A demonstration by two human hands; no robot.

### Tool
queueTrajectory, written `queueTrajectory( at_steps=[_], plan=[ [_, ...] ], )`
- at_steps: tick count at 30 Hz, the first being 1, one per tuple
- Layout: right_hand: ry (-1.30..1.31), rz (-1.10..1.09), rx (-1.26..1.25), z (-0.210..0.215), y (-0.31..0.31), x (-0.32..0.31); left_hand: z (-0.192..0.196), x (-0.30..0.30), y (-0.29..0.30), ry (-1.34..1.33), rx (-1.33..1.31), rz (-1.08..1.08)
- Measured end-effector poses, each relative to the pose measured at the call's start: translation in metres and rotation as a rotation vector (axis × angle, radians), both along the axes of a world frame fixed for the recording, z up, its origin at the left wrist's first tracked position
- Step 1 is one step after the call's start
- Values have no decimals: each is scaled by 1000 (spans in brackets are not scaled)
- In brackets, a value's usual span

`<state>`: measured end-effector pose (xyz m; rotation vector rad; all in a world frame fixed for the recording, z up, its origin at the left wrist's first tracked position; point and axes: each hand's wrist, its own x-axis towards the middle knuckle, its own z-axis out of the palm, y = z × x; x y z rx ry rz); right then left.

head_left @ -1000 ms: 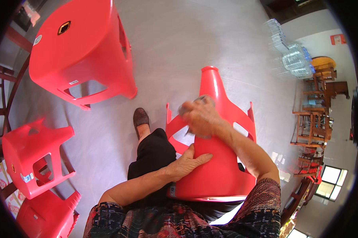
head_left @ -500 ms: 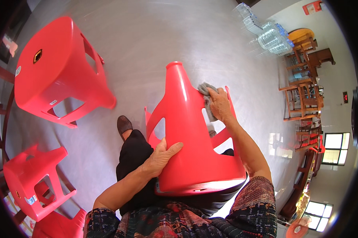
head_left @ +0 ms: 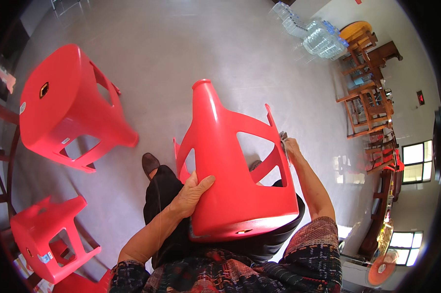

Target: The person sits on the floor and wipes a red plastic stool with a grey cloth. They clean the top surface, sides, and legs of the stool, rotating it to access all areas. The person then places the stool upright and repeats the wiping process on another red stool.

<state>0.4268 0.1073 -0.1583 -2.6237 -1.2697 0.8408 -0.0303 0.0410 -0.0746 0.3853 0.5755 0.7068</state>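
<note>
A red plastic stool (head_left: 230, 180) lies tipped across my lap, its legs pointing away from me and its seat toward my body. My left hand (head_left: 190, 193) grips the near left part of the stool, thumb lying on the red surface. On the right side, my right hand (head_left: 292, 148) is closed on a grey cloth (head_left: 283, 138), which presses against the outer edge of the stool's right leg. The cloth is mostly hidden by the fingers and the stool.
A tall red stool (head_left: 59, 105) stands at the left, with a smaller red stool (head_left: 47, 239) nearer me and part of another below it. Clear plastic bottles (head_left: 323, 39) stand at the far right, beside wooden chairs (head_left: 367, 110). A fan (head_left: 380, 268) is at the lower right.
My right hand has moved with the cloth from the stool's inner upper opening down and outward to its right leg. The stool has tilted slightly; my left hand keeps its hold.
</note>
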Motion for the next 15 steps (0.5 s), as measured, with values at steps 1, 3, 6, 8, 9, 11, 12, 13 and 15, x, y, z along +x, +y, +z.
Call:
queueTrajectory(
  at_steps=[1,3,6,8,9,11,12,13,15],
  plan=[
    [-138,4,-44,21,6,-32,-2,-2,-1,14,-14,2],
    [-272,134,79,56,13,-75,-5,-2,1,17,-39,-28],
    [-439,356,291,64,32,-129,-4,2,0,-37,-13,-14],
    [-357,552,350,70,49,-163,-6,3,0,-49,-11,-17],
    [-315,569,373,68,56,-178,-8,4,0,-55,-9,-21],
    [-233,664,419,71,64,-217,-9,5,-1,-41,-10,-20],
    [-188,743,441,87,64,-244,-10,4,-2,-29,-13,-15],
    [-78,824,399,104,60,-263,-11,3,-3,-34,-10,-17],
    [46,1051,280,146,47,-303,-15,0,-1,-38,-9,-14]
  ],
)
